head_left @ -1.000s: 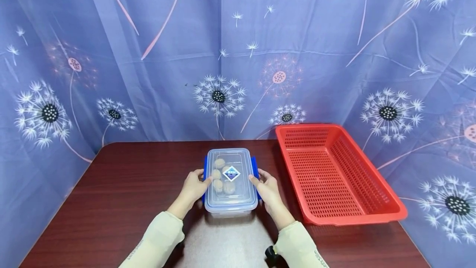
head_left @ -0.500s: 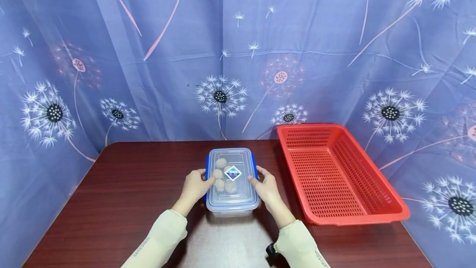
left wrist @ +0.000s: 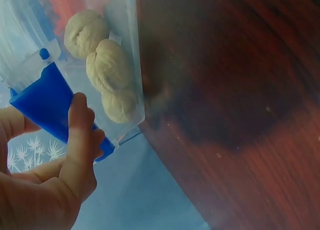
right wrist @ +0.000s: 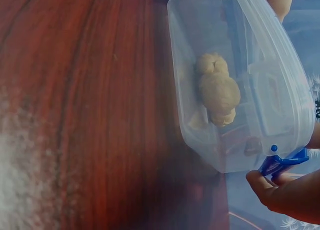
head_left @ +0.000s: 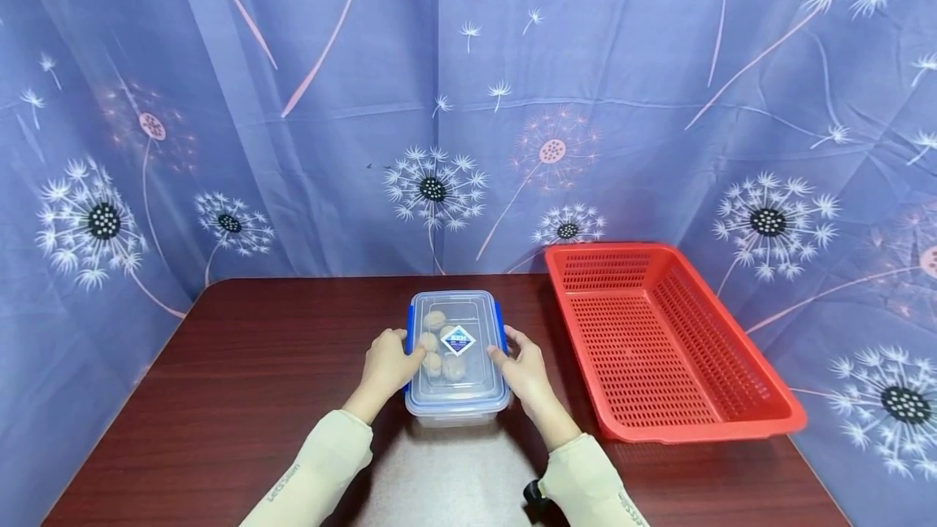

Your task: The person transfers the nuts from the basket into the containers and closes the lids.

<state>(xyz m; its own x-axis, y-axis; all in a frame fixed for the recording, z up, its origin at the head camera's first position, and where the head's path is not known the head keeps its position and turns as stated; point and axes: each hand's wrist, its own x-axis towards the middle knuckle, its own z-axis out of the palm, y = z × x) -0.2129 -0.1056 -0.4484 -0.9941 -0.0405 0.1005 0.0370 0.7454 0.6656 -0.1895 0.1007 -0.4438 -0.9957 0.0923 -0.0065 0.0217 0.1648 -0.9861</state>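
A clear plastic food container (head_left: 468,389) with a transparent lid (head_left: 479,324) stands on the table in the head view. Inside it lie several round tan lumps, like walnuts (left wrist: 110,64). My left hand (head_left: 388,364) grips the left side, thumb on the lid, fingers against the blue side latch (left wrist: 45,104), which slants outward in the left wrist view. My right hand (head_left: 523,364) grips the opposite side, thumb on the lid edge. In the right wrist view its fingers touch the other blue latch (right wrist: 280,162), tilted away from the wall. Finger ends are partly hidden in the head view.
A red perforated plastic basket (head_left: 644,348) stands on the right of the dark wooden table (head_left: 278,364). A blue curtain (head_left: 329,145) with dandelion prints hangs behind the table and on both sides.
The blue side latches, which stuck out farther a second ago, sit closer to the container's sides now. My left hand has shifted slightly. The container stays about where it was.
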